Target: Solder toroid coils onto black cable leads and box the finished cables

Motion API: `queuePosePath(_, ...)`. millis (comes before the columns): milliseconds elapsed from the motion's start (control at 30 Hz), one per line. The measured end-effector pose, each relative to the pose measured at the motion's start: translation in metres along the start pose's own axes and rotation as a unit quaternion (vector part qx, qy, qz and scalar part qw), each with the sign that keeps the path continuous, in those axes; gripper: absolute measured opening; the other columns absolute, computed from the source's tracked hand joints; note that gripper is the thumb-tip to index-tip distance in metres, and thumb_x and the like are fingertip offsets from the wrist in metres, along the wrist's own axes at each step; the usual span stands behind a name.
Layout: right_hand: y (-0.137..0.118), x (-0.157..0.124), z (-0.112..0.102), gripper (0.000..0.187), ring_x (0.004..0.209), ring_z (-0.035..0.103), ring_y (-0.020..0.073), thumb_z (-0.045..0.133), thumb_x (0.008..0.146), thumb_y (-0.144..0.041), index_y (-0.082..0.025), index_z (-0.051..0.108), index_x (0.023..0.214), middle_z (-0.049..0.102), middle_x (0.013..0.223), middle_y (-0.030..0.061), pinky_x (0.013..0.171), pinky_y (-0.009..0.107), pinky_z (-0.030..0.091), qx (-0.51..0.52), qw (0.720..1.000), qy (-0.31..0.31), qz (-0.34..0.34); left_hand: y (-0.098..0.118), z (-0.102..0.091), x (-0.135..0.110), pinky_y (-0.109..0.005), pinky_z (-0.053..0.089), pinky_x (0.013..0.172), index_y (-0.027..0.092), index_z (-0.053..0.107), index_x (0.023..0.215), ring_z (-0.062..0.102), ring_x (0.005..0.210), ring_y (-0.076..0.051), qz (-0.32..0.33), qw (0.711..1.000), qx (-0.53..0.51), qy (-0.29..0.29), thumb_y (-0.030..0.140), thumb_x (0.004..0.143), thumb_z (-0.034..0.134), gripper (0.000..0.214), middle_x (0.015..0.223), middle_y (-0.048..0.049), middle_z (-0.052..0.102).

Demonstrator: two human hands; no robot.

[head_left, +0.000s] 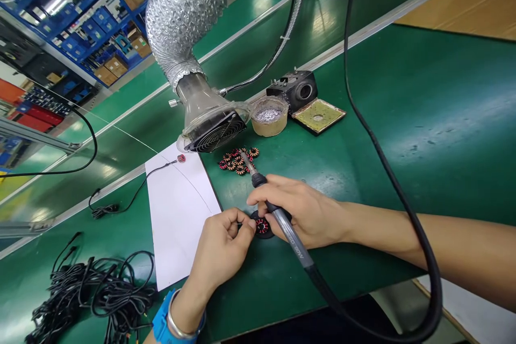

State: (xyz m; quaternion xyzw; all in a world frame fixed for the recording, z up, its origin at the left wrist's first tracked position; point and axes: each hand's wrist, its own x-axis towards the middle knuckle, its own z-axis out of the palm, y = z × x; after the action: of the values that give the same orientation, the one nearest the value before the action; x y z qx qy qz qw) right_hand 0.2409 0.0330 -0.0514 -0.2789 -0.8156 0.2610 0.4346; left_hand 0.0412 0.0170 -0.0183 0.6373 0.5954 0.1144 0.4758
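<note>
My right hand [298, 209] grips a soldering iron [288, 234] by its grey and black handle, tip pointing up and away toward the fume hood. A small round wound coil core [262, 226] with red and black segments rests in a black round holder [266, 234] between my hands. My left hand [223, 244], with a blue band at its wrist, pinches thumb and forefinger at the core's left edge. A thin solder wire [189, 183] runs across the white sheet to these fingers; they cover its end. Beyond the iron's tip lies a pile of similar cores [237, 161].
A fume extraction hood [215, 131] on a silver duct [181, 21] hangs over the bench. Behind are a solder pot [269, 118] and a black stand with a yellow sponge [319, 115]. A white sheet [177, 231] and bundled black cables [92, 290] lie left. The iron's cord [387, 172] loops over my right forearm.
</note>
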Motion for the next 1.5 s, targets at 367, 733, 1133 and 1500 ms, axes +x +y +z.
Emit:
queuePosePath(367, -0.008, -0.001, 0.006, 0.040, 0.064, 0.043, 0.0130, 0.048, 0.067, 0.002, -0.014, 0.051, 0.104, 0.061, 0.078, 0.0006, 0.066, 0.029, 0.041, 0.012, 0.996, 0.044, -0.076, -0.001, -0.004, 0.002, -0.023, 0.019, 0.047, 0.018, 0.056, 0.075, 0.023, 0.049, -0.008, 0.002, 0.999, -0.030, -0.045, 0.044, 0.087, 0.055, 0.029, 0.054, 0.0084, 0.030)
queuePosePath(733, -0.011, -0.007, 0.017, 0.038, 0.066, 0.037, 0.0163, 0.053, 0.073, -0.002, -0.016, 0.052, 0.108, 0.059, 0.075, 0.0020, 0.061, 0.029, 0.035, -0.061, 0.993, 0.033, -0.092, 0.002, -0.006, -0.006, -0.022, 0.019, 0.047, 0.018, 0.060, 0.075, 0.024, 0.050, -0.009, 0.025, 0.998, 0.013, -0.051, 0.018, 0.074, 0.057, 0.003, 0.055, 0.0076, 0.031)
queuePosePath(1133, -0.014, -0.007, 0.019, 0.024, 0.063, 0.033, 0.0168, 0.049, 0.084, -0.015, -0.016, 0.052, 0.108, 0.053, 0.068, 0.0001, 0.059, 0.029, 0.029, -0.093, 0.990, 0.036, -0.101, -0.004, -0.001, -0.002, -0.023, 0.020, 0.047, 0.019, 0.059, 0.075, 0.027, 0.049, -0.010, 0.026, 0.999, -0.016, -0.037, 0.027, 0.083, 0.053, 0.013, 0.053, 0.0071, 0.035)
queuePosePath(1500, -0.021, 0.000, 0.005, 0.034, 0.064, 0.037, 0.0200, 0.045, 0.079, -0.013, -0.018, 0.055, 0.112, 0.052, 0.065, 0.0018, 0.059, 0.033, 0.026, -0.201, 0.969, -0.047, -0.139, 0.000, 0.001, -0.003, -0.022, 0.022, 0.050, 0.017, 0.062, 0.074, 0.028, 0.049, -0.009, 0.040, 0.999, -0.016, 0.019, 0.023, 0.075, 0.058, 0.007, 0.050, 0.0073, 0.032)
